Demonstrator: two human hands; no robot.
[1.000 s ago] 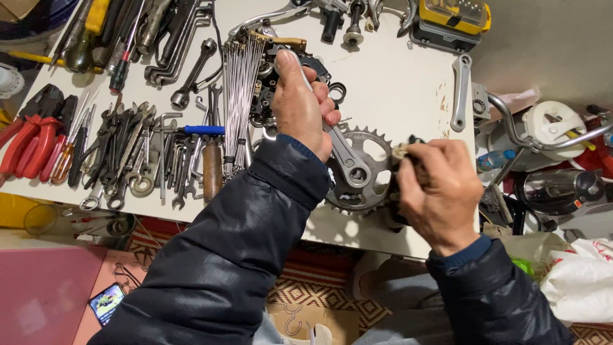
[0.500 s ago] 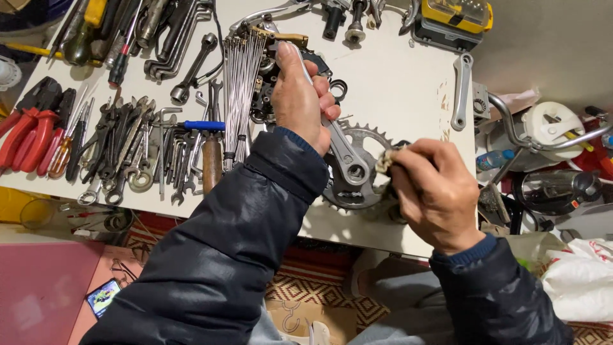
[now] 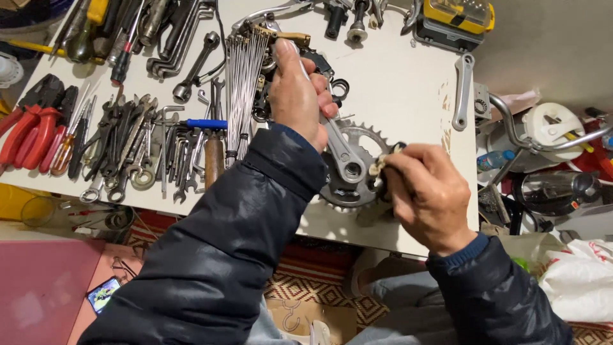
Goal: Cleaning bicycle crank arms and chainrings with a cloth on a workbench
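Tools are crowding a white table (image 3: 396,89), which is taking up most of the head view. Across its left half, a spread of wrenches (image 3: 128,150) is lying beside a bundle of thin metal rods (image 3: 239,89), with red-handled pliers (image 3: 25,131) sitting at the far left edge. A yellow case (image 3: 456,19) is resting at the top right corner, and a loose metal arm (image 3: 461,89) is lying below it near the right edge. Nearer the front edge, a toothed gear wheel with a silver arm (image 3: 348,169) is being held just above the tabletop. The left hand (image 3: 297,96) is wrapping its fingers tightly around the upper end of that silver arm, keeping it tilted up and away. The right hand (image 3: 424,191) is curling closed around a small dirty rag (image 3: 378,165), pinching it between thumb and fingers and pressing it against the right side of the gear wheel, close to the hub.
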